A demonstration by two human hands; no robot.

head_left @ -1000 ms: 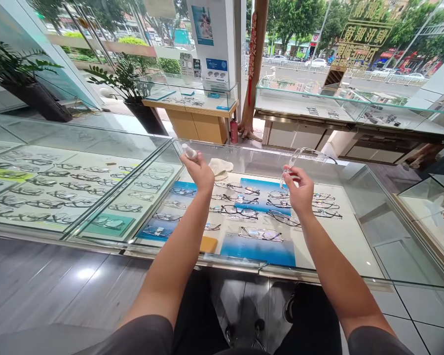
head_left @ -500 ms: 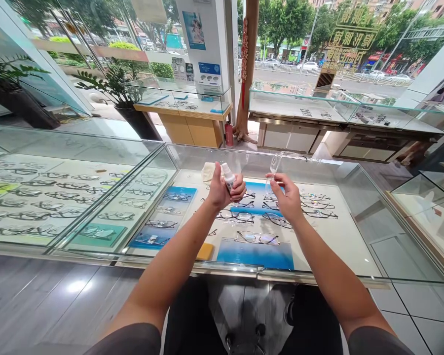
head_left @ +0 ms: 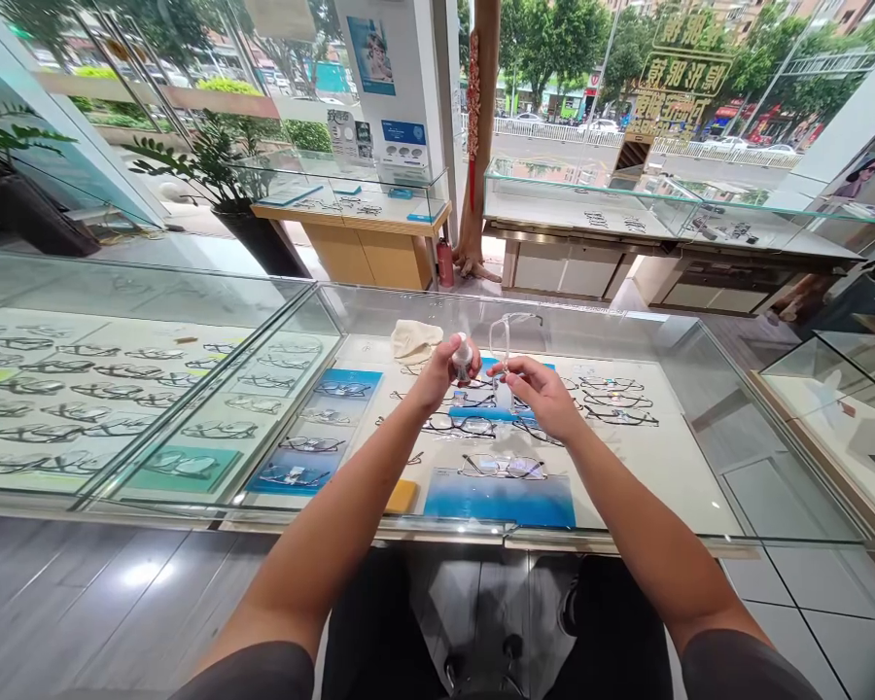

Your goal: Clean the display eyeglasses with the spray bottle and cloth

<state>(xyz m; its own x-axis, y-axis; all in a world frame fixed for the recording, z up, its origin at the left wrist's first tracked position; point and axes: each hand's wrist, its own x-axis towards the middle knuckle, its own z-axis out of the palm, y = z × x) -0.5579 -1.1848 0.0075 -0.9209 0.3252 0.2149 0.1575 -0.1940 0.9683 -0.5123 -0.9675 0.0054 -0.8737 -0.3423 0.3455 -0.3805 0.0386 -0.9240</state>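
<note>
Wrapped in my left hand (head_left: 441, 375) is a small white spray bottle (head_left: 463, 358), its nozzle turned toward the right. My right hand (head_left: 541, 394) pinches a pair of clear-framed eyeglasses (head_left: 501, 342) by the middle. The glasses stand on end, one lens above my fingers and the other below, close to the nozzle but apart from it. Both hands are above the glass display case (head_left: 627, 486). A crumpled cream cloth (head_left: 415, 342) lies on the glass top just beyond my left hand.
Inside the case are several eyeglasses (head_left: 507, 467) and blue display boards (head_left: 500, 498). A yellow block (head_left: 402, 497) sits near its front edge. Another eyeglass case section (head_left: 80, 389) adjoins at left. Beyond stand more counters (head_left: 379, 248), a wooden post (head_left: 477, 146) and a fire extinguisher (head_left: 444, 262).
My right hand has brought the glasses leftward, nearer the spray bottle. My left hand has turned the bottle so its nozzle faces them more. The view has shifted slightly.
</note>
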